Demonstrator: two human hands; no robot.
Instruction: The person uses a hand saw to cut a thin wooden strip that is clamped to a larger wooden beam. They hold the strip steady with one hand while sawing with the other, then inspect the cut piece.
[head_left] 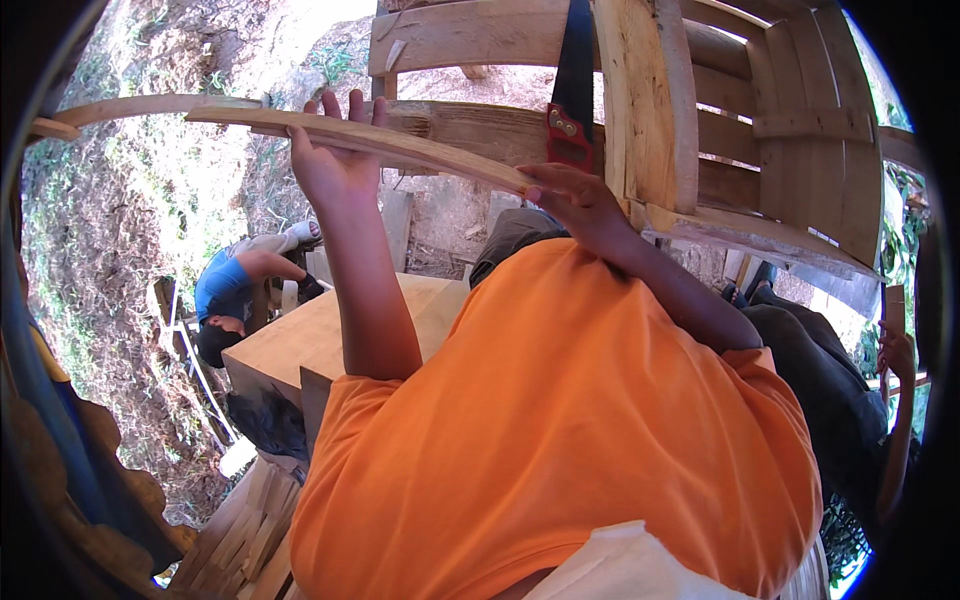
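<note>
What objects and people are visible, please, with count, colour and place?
Held strip: one, pale brown, upper centre
Second strip: one, pale, upper left
Handsaw: one, black-red, top centre
Slatted woodwork: count unclear, pale, top right
Wooden box: one, tan, mid-left
Wood pieces: several, tan, lower left
Draped sheet: one, blue, far left
Pale sheet: one, white, bottom
Person: one, blue top, left
Second person: one, dark clothing, right
Shirt: one, orange, centre
Left hand: one, bare, under held strip
Right hand: one, bare, at its end

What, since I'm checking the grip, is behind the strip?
The left hand, showing above and below the strip; between, it's covered. A plank also runs behind; whatever the strip covers of it can't be seen.
</note>
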